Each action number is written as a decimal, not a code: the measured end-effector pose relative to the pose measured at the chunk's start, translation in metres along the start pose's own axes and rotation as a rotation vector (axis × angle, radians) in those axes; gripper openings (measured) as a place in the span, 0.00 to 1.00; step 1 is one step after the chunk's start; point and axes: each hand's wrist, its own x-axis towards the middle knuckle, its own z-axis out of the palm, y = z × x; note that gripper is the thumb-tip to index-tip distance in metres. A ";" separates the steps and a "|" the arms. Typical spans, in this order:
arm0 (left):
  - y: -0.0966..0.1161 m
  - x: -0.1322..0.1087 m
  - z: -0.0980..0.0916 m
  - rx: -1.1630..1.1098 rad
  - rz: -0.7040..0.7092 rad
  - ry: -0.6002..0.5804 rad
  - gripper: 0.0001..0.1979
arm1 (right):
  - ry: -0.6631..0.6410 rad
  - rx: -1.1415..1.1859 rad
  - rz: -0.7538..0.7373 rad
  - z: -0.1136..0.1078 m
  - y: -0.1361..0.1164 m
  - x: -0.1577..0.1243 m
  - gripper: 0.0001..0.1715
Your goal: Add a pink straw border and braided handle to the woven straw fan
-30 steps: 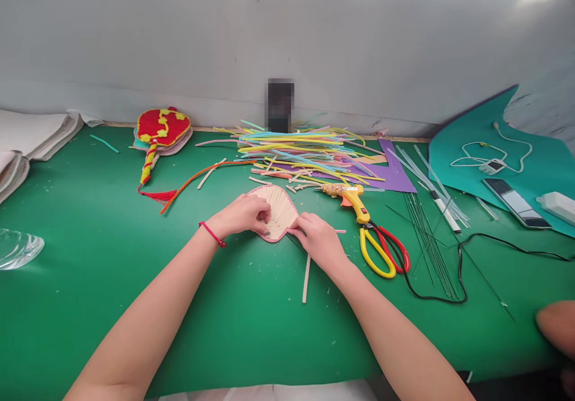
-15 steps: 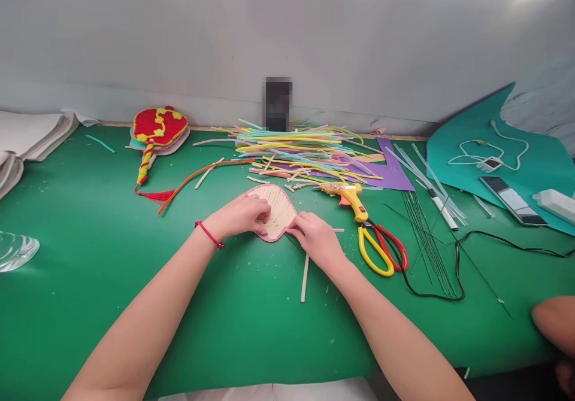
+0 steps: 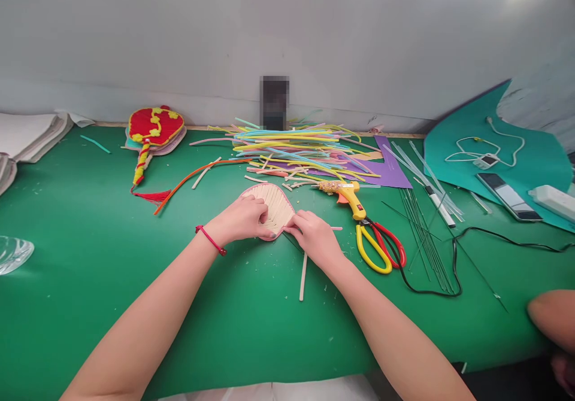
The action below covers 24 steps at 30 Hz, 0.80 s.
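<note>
A small fan shape (image 3: 275, 204) covered with cream strips and edged in pink lies flat on the green table (image 3: 90, 281). My left hand (image 3: 240, 219), with a red cord at the wrist, presses on its near left part with curled fingers. My right hand (image 3: 314, 237) pinches the fan's near right edge. A loose cream strip (image 3: 303, 276) lies on the table just under my right hand.
A pile of coloured strips (image 3: 296, 149) lies behind the fan. A yellow glue gun (image 3: 348, 196) and yellow-red scissors (image 3: 377, 248) lie to the right, with a black cable (image 3: 453, 263), thin wires and a phone (image 3: 507, 196). A finished red fan (image 3: 155, 128) is back left. Another person's arm (image 3: 552, 320) shows at right.
Both hands stay on the fan with only slight finger movement. The view has shifted a little.
</note>
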 end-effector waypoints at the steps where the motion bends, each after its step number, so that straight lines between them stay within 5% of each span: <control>1: 0.001 0.000 0.000 0.007 -0.001 0.007 0.19 | -0.002 -0.002 0.003 0.000 0.000 0.000 0.09; 24: 0.004 0.001 0.002 0.030 -0.009 -0.005 0.17 | 0.031 -0.009 -0.017 0.004 0.002 0.000 0.08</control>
